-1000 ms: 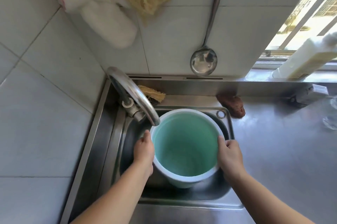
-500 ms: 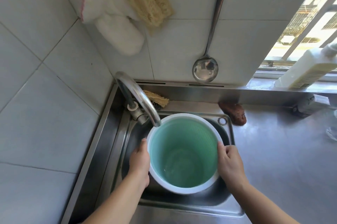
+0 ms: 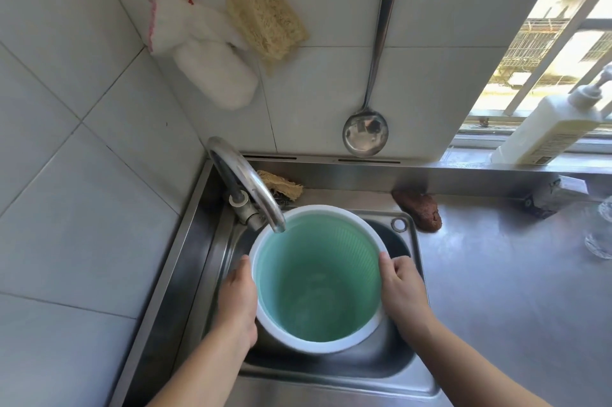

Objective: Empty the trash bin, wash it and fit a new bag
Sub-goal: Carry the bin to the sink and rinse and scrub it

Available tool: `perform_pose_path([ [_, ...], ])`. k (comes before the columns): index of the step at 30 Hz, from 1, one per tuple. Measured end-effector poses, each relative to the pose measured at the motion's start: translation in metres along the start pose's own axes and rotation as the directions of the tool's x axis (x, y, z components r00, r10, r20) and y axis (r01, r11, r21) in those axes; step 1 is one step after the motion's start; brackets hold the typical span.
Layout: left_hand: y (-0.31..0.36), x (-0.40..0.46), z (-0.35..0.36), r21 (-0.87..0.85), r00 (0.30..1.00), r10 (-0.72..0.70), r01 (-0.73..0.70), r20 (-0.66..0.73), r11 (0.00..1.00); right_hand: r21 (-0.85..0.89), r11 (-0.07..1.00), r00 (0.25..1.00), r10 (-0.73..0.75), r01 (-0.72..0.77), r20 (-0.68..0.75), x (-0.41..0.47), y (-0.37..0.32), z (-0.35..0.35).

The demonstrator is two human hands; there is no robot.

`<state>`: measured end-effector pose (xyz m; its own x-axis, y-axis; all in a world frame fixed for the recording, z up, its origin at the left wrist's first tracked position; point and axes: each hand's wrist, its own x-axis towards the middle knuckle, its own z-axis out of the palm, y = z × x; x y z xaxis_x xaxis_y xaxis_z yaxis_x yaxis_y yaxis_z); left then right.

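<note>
Bin: I keep the green trash bin point(image 3: 318, 284) upright in the sink point(image 3: 414, 370), rim under the faucet point(image 3: 246, 181) spout, ready to catch water.
Left hand point(image 3: 236, 300): fingers wrapped on the bin's outer wall.
Right hand point(image 3: 402, 287): fingers curled over the rim, steadying.
Bag: none fitted yet.

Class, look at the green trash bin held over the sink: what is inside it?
The trash bin shows only its bare ribbed green wall and a pale wet-looking sheen at the bottom; no bag, no rubbish. The near inner wall is hidden by its white rim.
</note>
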<state>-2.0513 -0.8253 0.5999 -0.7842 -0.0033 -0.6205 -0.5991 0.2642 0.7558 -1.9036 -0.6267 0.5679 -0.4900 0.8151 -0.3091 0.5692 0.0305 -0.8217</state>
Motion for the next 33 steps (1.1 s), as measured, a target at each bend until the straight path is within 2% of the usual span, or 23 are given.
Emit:
perform_pose_path([
  [7, 0.000, -0.015, 0.027, 0.048, 0.992, 0.022, -0.028, 0.124, 0.998, -0.048, 0.997, 0.996, 0.051, -0.054, -0.068, 0.025, 0.006, -0.035],
  [15, -0.002, -0.001, -0.008, 0.068, 0.996, 0.086, -0.085, -0.014, 0.994, -0.005, 1.000, 1.000, -0.019, 0.019, 0.007, 0.012, -0.018, -0.002],
  [21, -0.023, -0.016, 0.006, 0.120, 0.994, 0.104, -0.102, -0.012, 0.987, -0.097, 0.992, 0.997, -0.079, 0.078, -0.003, 0.005, 0.007, -0.025],
  [26, -0.020, -0.020, 0.018, 0.056, 0.998, 0.058, -0.060, 0.036, 0.997, -0.108, 0.989, 0.994, -0.102, 0.099, -0.024, 0.027, -0.009, -0.035],
  [33, -0.018, -0.005, -0.011, 0.019, 0.991, 0.117, -0.116, -0.062, 0.993, -0.117, 0.981, 0.987, -0.150, 0.156, 0.059, 0.014, -0.016, -0.006],
])
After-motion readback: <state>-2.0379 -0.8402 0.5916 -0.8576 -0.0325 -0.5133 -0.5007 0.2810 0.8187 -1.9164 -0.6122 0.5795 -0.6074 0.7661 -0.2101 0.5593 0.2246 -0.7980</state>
